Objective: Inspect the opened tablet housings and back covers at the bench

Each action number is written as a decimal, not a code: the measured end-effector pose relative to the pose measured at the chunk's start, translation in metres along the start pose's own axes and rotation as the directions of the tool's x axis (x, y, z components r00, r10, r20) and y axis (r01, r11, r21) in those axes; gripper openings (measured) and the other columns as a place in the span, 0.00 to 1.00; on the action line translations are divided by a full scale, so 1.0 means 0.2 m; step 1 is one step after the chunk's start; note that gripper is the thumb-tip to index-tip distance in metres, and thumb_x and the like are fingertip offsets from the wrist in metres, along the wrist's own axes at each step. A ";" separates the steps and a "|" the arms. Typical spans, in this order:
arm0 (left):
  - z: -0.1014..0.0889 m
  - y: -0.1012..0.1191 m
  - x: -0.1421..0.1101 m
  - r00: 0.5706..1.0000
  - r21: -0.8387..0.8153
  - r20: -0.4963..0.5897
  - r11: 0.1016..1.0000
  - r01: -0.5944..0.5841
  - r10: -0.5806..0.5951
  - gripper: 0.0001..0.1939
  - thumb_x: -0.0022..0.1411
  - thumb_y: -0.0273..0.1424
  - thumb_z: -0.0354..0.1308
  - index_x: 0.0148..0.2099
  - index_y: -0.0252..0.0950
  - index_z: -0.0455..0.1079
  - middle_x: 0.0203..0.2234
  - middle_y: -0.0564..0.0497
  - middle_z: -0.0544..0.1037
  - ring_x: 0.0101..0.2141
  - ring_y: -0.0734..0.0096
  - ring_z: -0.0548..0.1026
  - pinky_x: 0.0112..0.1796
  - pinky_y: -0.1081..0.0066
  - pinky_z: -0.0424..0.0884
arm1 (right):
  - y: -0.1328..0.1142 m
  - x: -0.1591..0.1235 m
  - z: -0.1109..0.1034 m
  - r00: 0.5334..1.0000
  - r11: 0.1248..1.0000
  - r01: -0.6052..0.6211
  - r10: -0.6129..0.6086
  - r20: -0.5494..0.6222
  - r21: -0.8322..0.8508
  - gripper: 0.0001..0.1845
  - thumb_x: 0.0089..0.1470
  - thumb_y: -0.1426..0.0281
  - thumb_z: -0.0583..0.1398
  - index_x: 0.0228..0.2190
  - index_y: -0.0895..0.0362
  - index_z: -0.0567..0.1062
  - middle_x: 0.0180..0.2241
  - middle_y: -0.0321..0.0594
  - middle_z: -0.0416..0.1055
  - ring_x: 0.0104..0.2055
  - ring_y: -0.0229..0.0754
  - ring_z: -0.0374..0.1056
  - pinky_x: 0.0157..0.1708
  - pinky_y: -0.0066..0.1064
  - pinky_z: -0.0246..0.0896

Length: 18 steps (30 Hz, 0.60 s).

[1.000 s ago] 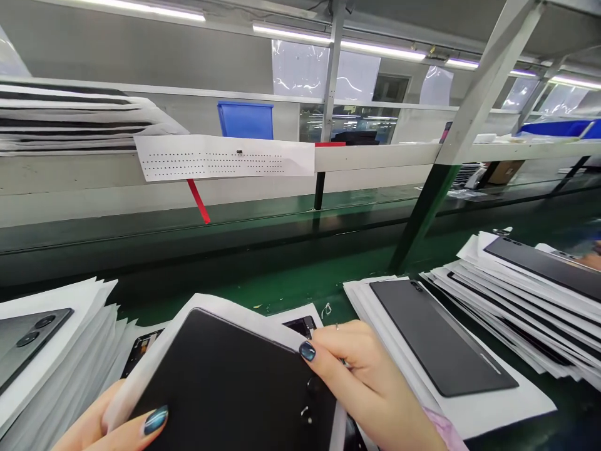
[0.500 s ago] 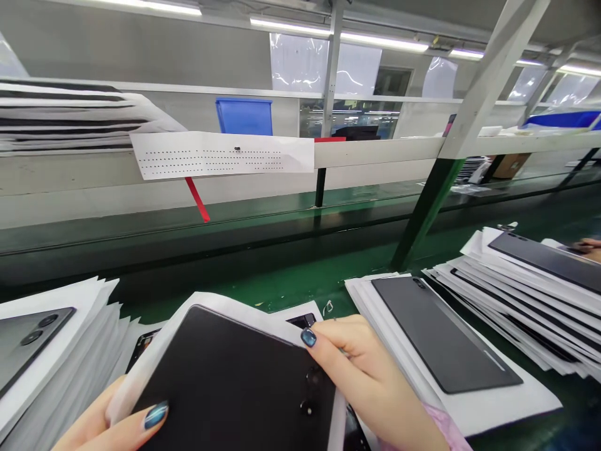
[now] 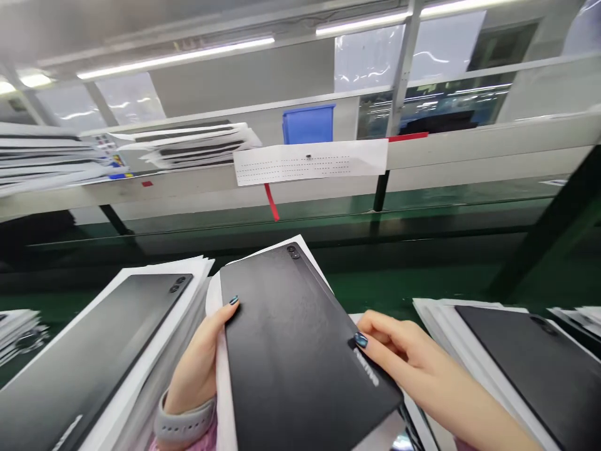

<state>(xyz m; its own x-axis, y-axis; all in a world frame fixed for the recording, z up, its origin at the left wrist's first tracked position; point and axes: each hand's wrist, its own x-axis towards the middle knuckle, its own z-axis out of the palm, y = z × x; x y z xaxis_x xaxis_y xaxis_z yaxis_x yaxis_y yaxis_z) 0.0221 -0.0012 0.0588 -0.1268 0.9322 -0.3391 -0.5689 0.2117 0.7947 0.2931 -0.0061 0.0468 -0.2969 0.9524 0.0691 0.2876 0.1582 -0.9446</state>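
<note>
A dark grey tablet back cover [image 3: 300, 338], with two camera lenses at its top corner and pale lettering near its right edge, is held tilted before me. A white sheet [image 3: 213, 294] shows behind it. My left hand [image 3: 200, 357] grips the left edge, thumb on the face and the other fingers hidden behind. At the right edge, beside the lettering, my right hand [image 3: 399, 354] pinches with thumb on top and curled fingers. Below the cover's lower right corner, a shiny dark item [image 3: 408, 432] shows in part; I cannot make out what it is.
On the left stands a stack of white sheets [image 3: 154, 376] topped by a grey cover [image 3: 103, 351]. A similar stack [image 3: 493, 376] is at right. Behind runs a green bench [image 3: 357, 275] under a rail [image 3: 188, 188] with a paper strip [image 3: 310, 163]. A dark slanted post [image 3: 554, 225] rises at right.
My view has swung left. The cover has turned, so its lenses now sit at the top instead of low on the right. My right hand has shifted from near the lenses to the lettered edge.
</note>
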 end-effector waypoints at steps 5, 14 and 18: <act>0.03 0.02 -0.01 0.999 -0.138 -0.045 0.990 0.015 -0.021 0.14 0.69 0.25 0.52 0.50 0.25 0.76 0.35 0.38 0.86 0.41 0.49 0.84 0.42 0.59 0.82 | 0.01 0.09 0.03 0.986 0.914 -0.132 0.082 0.145 0.384 0.18 0.51 0.55 0.68 0.23 0.54 0.73 0.20 0.29 0.60 0.20 0.34 0.54 0.18 0.24 0.52; 0.15 -0.03 -0.03 0.999 -0.254 -0.007 0.966 0.047 -0.051 0.19 0.71 0.22 0.50 0.61 0.22 0.68 0.38 0.40 0.86 0.45 0.53 0.83 0.53 0.58 0.75 | -0.06 0.06 0.16 0.986 0.510 -0.046 0.163 -0.044 0.859 0.21 0.49 0.63 0.71 0.47 0.48 0.80 0.40 0.39 0.82 0.44 0.52 0.76 0.47 0.41 0.70; 0.14 -0.06 -0.03 1.000 -0.246 0.024 0.969 0.018 -0.013 0.20 0.74 0.28 0.47 0.63 0.27 0.67 0.41 0.43 0.86 0.48 0.54 0.82 0.58 0.57 0.70 | -0.04 0.07 0.18 0.977 0.469 -0.024 0.197 -0.078 0.883 0.30 0.48 0.69 0.71 0.54 0.47 0.76 0.45 0.38 0.82 0.49 0.52 0.76 0.52 0.42 0.69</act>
<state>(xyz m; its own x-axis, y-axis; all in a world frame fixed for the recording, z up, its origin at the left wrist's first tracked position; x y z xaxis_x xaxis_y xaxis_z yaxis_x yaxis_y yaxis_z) 0.0515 -0.0007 0.0657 -0.1001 0.9362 -0.3370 -0.7533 0.1500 0.6404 0.2534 -0.0044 0.0433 -0.1621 0.9823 -0.0934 -0.6623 -0.1785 -0.7276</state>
